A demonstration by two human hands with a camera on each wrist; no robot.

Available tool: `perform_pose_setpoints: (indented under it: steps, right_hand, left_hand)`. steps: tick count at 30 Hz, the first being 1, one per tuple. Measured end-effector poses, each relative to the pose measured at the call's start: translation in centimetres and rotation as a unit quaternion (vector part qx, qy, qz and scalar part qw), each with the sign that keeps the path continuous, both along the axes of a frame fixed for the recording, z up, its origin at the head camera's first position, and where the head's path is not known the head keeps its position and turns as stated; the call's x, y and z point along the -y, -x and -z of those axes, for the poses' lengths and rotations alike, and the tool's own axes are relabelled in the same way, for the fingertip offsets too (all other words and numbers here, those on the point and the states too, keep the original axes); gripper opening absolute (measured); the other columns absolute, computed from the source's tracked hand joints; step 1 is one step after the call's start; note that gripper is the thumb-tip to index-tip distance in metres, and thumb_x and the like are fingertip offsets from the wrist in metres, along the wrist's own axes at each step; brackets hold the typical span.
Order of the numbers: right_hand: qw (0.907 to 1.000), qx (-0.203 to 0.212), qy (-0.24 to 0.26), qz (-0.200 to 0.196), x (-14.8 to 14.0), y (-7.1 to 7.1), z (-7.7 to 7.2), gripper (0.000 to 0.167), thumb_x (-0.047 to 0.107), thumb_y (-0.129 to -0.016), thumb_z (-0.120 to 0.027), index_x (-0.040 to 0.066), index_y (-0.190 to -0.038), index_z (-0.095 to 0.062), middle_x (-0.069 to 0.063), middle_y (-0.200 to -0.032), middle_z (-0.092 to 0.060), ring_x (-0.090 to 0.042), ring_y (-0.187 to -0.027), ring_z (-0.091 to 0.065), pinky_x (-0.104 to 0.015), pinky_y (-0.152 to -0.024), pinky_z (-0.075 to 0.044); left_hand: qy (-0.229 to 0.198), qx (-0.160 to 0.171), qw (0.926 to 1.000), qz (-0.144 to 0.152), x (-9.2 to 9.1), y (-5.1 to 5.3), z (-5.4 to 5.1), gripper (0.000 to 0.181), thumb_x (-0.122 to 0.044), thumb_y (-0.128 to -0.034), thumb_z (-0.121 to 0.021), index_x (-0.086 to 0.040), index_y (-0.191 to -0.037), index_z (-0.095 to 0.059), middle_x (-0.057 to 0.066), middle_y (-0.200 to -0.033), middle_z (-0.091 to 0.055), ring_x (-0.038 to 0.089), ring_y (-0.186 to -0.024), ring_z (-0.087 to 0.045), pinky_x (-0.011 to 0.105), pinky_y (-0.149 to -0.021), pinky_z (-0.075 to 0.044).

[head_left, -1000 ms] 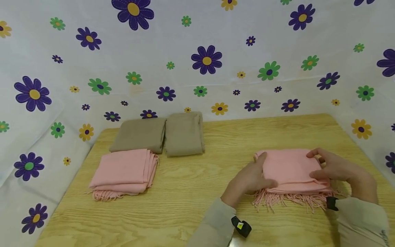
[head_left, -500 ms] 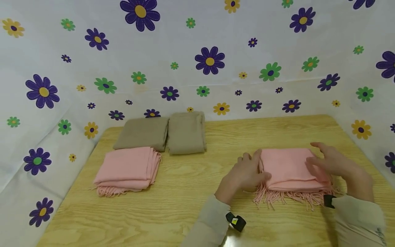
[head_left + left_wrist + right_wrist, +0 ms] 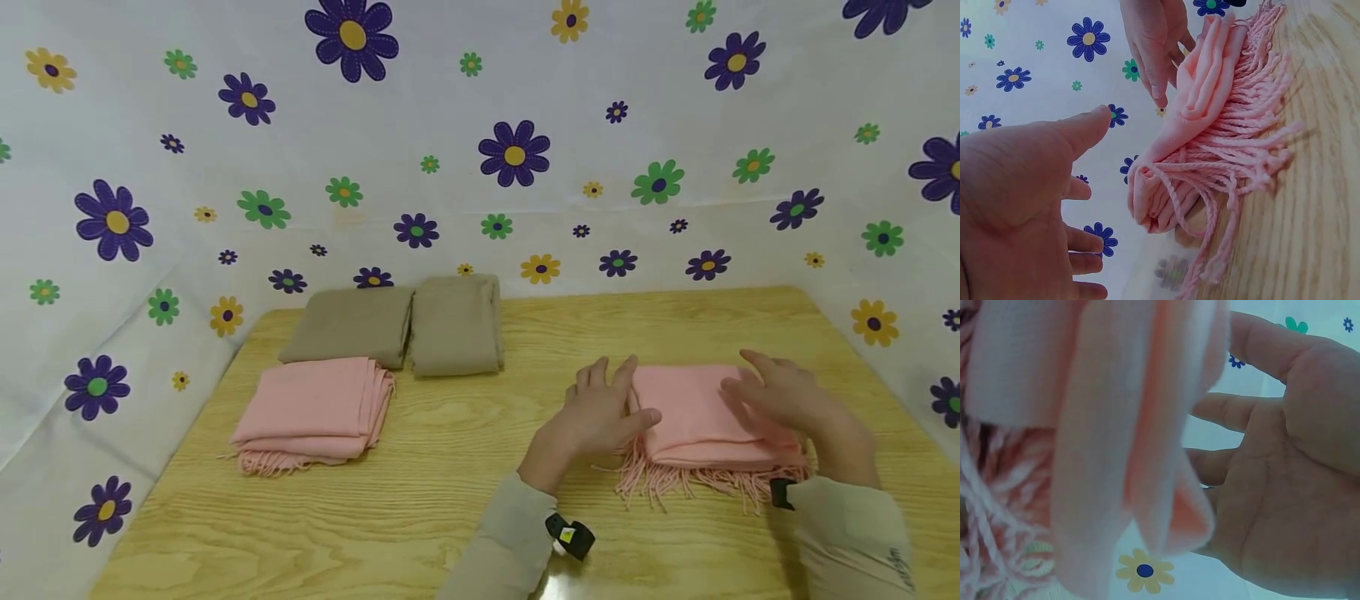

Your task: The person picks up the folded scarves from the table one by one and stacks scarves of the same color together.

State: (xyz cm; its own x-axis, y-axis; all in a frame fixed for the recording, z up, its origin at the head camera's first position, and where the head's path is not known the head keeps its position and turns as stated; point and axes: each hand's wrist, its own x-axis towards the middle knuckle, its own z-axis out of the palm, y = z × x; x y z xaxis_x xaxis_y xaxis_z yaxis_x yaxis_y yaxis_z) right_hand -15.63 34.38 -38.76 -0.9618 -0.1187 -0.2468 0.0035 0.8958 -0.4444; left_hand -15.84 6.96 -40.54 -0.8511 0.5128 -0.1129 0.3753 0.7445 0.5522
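A folded pink scarf (image 3: 690,417) lies at the right of the table, its fringe toward the front edge. At its left side is my left hand (image 3: 592,417), fingers spread; in the left wrist view a gap shows between that hand (image 3: 1029,200) and the scarf (image 3: 1204,81). My right hand (image 3: 795,400) hovers over the scarf's right part with fingers extended. The right wrist view has the right hand (image 3: 1297,456) open beside the layered folds (image 3: 1104,425); whether its fingertips touch the cloth I cannot tell.
Another folded pink scarf (image 3: 307,404) lies at the left of the wooden table (image 3: 450,483). Behind it are two folded beige cloths, one (image 3: 352,321) at the left and one (image 3: 456,329) to its right. A flowered white curtain (image 3: 420,92) encloses the back and sides.
Both hands have loosened from the right-hand scarf, their fingers straightening. The right hand has shifted left over the cloth. The head view has turned slightly left.
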Motion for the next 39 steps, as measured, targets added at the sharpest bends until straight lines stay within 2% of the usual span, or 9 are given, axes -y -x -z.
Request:
perform_pose_setpoints:
  steps: [8,15,23,33,39]
  right_hand:
    - [0.9996,-0.025,0.000,-0.012,0.8,0.4,0.2,0.078,0.046,-0.104,-0.043,-0.016,-0.147,-0.023,-0.049,-0.141,-0.024,-0.066,-0.128,-0.020,-0.078,-0.099,-0.019]
    - [0.9991,-0.032,0.012,-0.026,1.6,0.5,0.2,0.078,0.045,-0.104,-0.045,-0.015,-0.148,-0.023,-0.050,-0.142,-0.022,-0.066,-0.128,-0.020,-0.077,-0.098,-0.022]
    - [0.9973,-0.055,0.025,-0.040,2.4,0.5,0.1,0.075,0.041,-0.104,-0.046,-0.014,-0.149,-0.022,-0.049,-0.143,-0.021,-0.067,-0.129,-0.019,-0.077,-0.099,-0.019]
    - [0.9970,-0.053,0.038,-0.041,3.6,0.3,-0.8,0.077,0.044,-0.105,-0.044,-0.011,-0.152,-0.017,-0.048,-0.146,-0.015,-0.069,-0.129,-0.013,-0.080,-0.097,-0.019]
    - [0.9960,-0.067,0.041,-0.043,4.1,0.3,-0.9,0.080,0.045,-0.105,-0.043,-0.010,-0.153,-0.013,-0.049,-0.146,-0.013,-0.070,-0.129,-0.012,-0.079,-0.098,-0.017]
  left_hand:
    - [0.027,-0.013,0.9996,-0.002,0.5,0.0,-0.3,0.075,-0.055,-0.1000,-0.048,-0.023,-0.160,-0.017,0.017,-0.162,-0.017,0.034,-0.149,-0.016,0.052,-0.116,-0.025]
    - [0.066,-0.032,0.9973,0.001,1.7,0.2,-0.9,0.073,-0.056,-0.1007,-0.044,-0.024,-0.160,-0.017,0.018,-0.161,-0.018,0.035,-0.148,-0.017,0.053,-0.115,-0.026]
    - [0.097,-0.054,0.9938,-0.003,3.4,0.4,-1.5,0.074,-0.058,-0.1000,-0.044,-0.023,-0.159,-0.018,0.020,-0.161,-0.018,0.038,-0.147,-0.019,0.055,-0.114,-0.028]
    - [0.089,-0.075,0.9931,-0.015,6.0,0.5,-2.7,0.075,-0.056,-0.1000,-0.047,-0.022,-0.160,-0.017,0.021,-0.162,-0.014,0.040,-0.148,-0.016,0.057,-0.115,-0.023]
    - [0.078,-0.081,0.9936,-0.011,7.4,0.6,-2.8,0.077,-0.055,-0.1000,-0.047,-0.025,-0.161,-0.011,0.021,-0.164,-0.006,0.041,-0.149,-0.009,0.058,-0.117,-0.018]
